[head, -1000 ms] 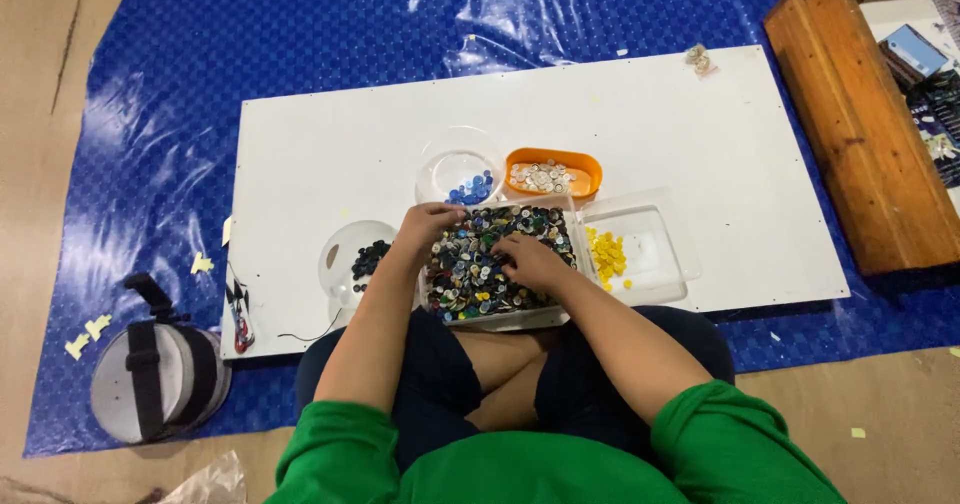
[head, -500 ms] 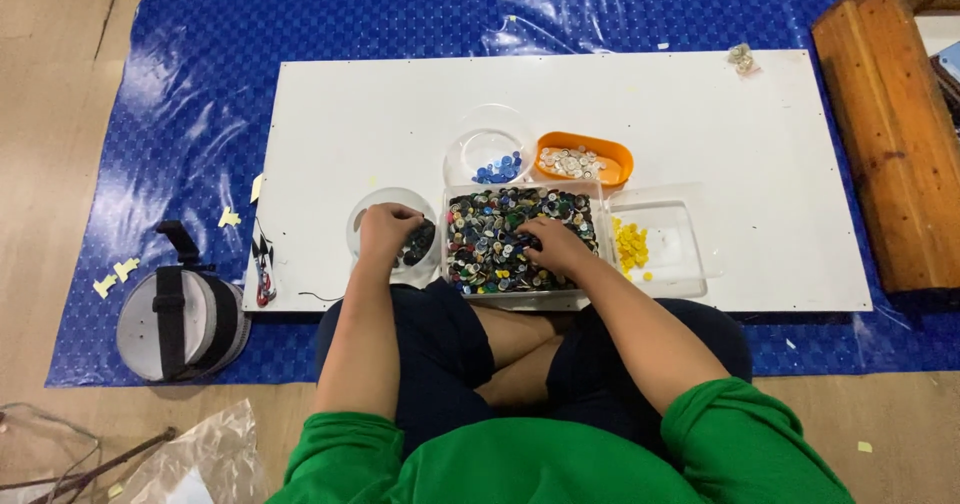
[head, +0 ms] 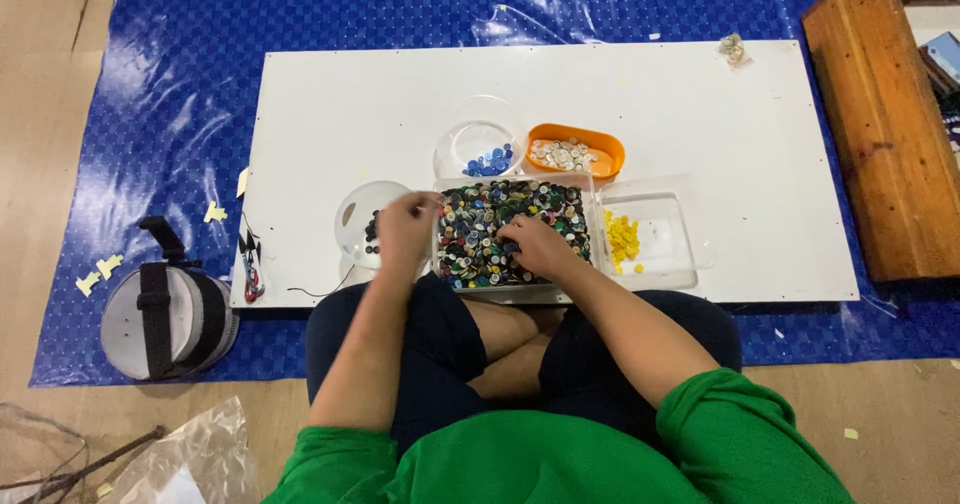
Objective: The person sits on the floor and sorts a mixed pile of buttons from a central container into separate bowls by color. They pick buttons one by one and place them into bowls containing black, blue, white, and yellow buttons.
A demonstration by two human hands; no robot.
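A clear rectangular tray (head: 512, 292) heaped with mixed coloured buttons lies at the near edge of a white board (head: 400, 104). My right hand (head: 535, 246) rests in the button heap, fingers curled down among the buttons; whether it pinches one is hidden. My left hand (head: 405, 229) hovers, blurred, over the tray's left edge, beside a round clear bowl (head: 352, 214) holding a few dark buttons. Its fingers look loosely spread with nothing seen in them.
Behind the tray stand a clear bowl with blue buttons (head: 480, 149) and an orange dish of white buttons (head: 577, 152). A clear box with yellow buttons (head: 650, 239) sits to the right. A wooden crate (head: 885, 134) is far right, a round strapped case (head: 165, 319) at left, all on a blue tarp (head: 150, 94).
My left hand went from the tray to the left bowl with dark buttons and has now swung back toward the tray's left edge. My right hand stayed in the button heap.
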